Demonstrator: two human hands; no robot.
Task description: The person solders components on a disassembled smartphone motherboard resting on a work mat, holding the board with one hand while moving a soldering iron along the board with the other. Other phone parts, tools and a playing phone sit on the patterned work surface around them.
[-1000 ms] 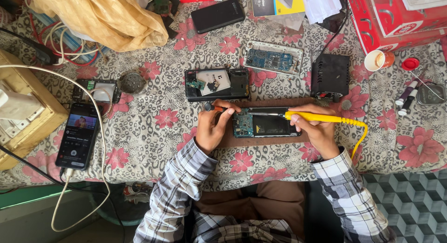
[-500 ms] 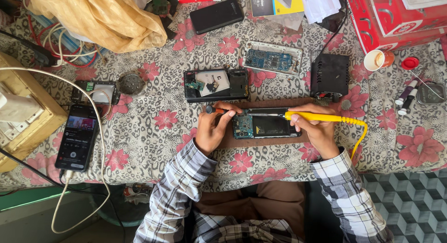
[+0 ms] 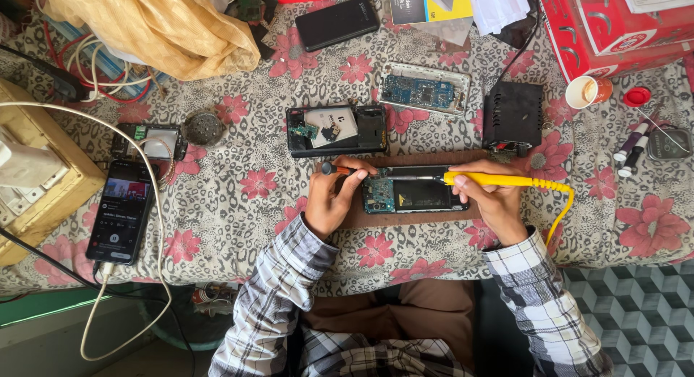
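The opened phone [image 3: 413,194] lay flat on a brown mat [image 3: 361,219], between the two hands and just beneath their fingertips. The left hand [image 3: 331,202] was curled tight around a small dark-tipped tool [image 3: 334,169], its fingers pressed against the phone's left end where the blue circuit board showed. The right hand [image 3: 493,203] held a yellow soldering iron [image 3: 499,180] in a pen grip, fingers closed narrow around the handle, the metal tip reaching leftward over the top edge of the phone; whether the tip touched the board could not be told. The yellow cord [image 3: 560,214] looped away past the wrist.

The phone looked light, stiff and thin, likely to slide on the mat unless pinned, and the bare board seemed fragile, so its outer frame edges looked the safest hold. The iron seemed light, best gripped well back from the tip on the yellow handle. Beyond the fingers lay another dismantled phone [image 3: 336,130] and a black box [image 3: 512,117]
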